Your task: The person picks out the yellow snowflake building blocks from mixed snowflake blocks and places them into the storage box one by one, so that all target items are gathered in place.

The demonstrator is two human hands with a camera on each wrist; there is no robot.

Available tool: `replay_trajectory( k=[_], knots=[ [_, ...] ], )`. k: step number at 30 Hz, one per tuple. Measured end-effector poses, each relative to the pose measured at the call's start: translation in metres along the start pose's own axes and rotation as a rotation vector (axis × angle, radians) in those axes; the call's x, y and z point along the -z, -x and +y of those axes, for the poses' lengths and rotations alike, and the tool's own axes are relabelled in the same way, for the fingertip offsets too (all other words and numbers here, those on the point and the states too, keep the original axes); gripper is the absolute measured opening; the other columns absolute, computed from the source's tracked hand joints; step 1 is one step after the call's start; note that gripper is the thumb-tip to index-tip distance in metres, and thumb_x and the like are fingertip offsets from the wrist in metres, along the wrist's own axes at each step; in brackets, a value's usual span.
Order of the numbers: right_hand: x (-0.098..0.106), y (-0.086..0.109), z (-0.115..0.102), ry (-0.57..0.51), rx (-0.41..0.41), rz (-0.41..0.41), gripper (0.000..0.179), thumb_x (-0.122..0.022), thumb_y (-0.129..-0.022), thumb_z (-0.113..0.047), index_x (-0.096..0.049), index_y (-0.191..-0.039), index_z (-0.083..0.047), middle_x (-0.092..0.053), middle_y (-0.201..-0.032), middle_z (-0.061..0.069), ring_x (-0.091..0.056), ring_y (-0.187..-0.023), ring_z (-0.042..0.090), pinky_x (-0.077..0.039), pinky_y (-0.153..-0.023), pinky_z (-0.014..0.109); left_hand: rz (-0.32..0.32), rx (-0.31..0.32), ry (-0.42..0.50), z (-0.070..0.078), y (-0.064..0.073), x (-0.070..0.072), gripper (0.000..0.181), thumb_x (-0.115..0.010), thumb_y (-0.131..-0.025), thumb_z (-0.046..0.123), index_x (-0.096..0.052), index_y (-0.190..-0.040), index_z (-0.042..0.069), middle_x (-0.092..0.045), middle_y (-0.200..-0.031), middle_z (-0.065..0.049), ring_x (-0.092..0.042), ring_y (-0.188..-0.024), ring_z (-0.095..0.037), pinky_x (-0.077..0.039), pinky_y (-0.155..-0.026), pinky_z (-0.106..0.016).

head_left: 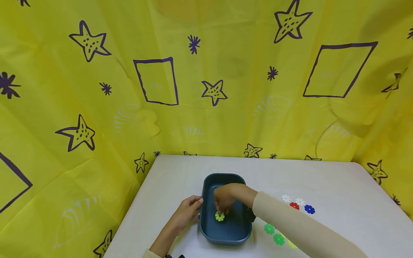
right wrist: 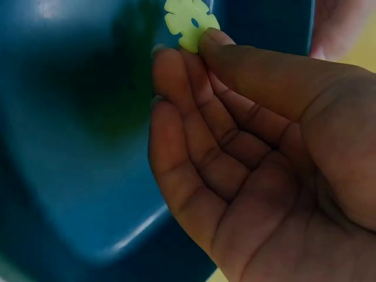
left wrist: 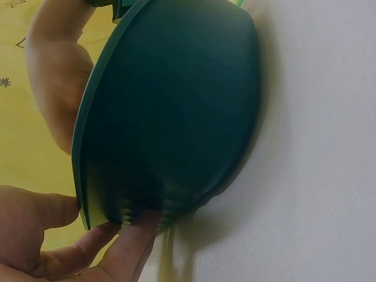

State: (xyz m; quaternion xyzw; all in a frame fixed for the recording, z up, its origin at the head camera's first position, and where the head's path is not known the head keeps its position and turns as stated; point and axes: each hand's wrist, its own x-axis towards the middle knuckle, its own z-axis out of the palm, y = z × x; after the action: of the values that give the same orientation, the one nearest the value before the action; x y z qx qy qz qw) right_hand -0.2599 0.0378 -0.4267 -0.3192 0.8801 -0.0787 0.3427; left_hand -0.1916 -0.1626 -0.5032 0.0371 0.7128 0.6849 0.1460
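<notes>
A dark blue-green rectangular tub (head_left: 238, 231) stands on the white table. At its left side my left hand (head_left: 185, 214) grips the rim; in the left wrist view the thumb (left wrist: 57, 210) is at the rim's edge and the fingers lie against the outer wall. My right hand (head_left: 227, 197) reaches down into the tub. Between thumb and fingertips it pinches a yellow-green notched plastic disc (right wrist: 180, 22), shaped like a flower with a small hole in the middle. The right forearm passes over the tub's right wall.
Right of the tub, partly behind the right sleeve (head_left: 300, 229), lie more notched discs: white (head_left: 285, 198), red (head_left: 294, 205), blue (head_left: 309, 209), green (head_left: 279, 239) and yellow (head_left: 292, 244). A yellow patterned cloth (head_left: 226, 122) hangs behind and beside the table (head_left: 180, 172).
</notes>
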Motion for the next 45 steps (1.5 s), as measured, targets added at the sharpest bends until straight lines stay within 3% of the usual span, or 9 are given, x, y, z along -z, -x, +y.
replay_trajectory(
  k=[8, 21, 45],
  knots=[
    [-0.013, -0.009, -0.014, 0.012, -0.029, -0.050, 0.010, -0.077, -0.097, -0.012, -0.073, -0.088, -0.010, -0.070, -0.074, -0.002, -0.071, -0.070, 0.012, -0.057, -0.067, 0.022, 0.008, -0.004, -0.010, -0.003, -0.001, -0.001, 0.046, -0.056, -0.111, 0.027, -0.056, -0.139, -0.010, -0.065, -0.134, -0.021, -0.063, -0.125, -0.029, -0.061, -0.096, -0.043],
    [-0.027, -0.014, -0.026, 0.032, -0.048, -0.017, 0.021, -0.079, -0.096, -0.017, -0.066, -0.080, -0.013, -0.068, -0.072, -0.003, -0.067, -0.064, 0.009, -0.053, -0.062, 0.020, 0.015, -0.002, -0.036, 0.002, -0.001, -0.003, 0.047, -0.054, -0.112, 0.026, -0.054, -0.140, -0.012, -0.065, -0.133, -0.018, -0.061, -0.126, -0.030, -0.061, -0.097, -0.047],
    [-0.037, -0.010, -0.034, 0.013, -0.096, 0.044, 0.026, -0.082, -0.094, -0.022, -0.062, -0.079, -0.013, -0.066, -0.074, -0.002, -0.069, -0.064, 0.011, -0.060, -0.068, 0.026, 0.005, -0.007, -0.041, 0.003, 0.001, -0.002, 0.047, -0.055, -0.111, 0.026, -0.054, -0.140, -0.011, -0.065, -0.132, -0.018, -0.061, -0.126, -0.030, -0.061, -0.096, -0.045]
  ],
)
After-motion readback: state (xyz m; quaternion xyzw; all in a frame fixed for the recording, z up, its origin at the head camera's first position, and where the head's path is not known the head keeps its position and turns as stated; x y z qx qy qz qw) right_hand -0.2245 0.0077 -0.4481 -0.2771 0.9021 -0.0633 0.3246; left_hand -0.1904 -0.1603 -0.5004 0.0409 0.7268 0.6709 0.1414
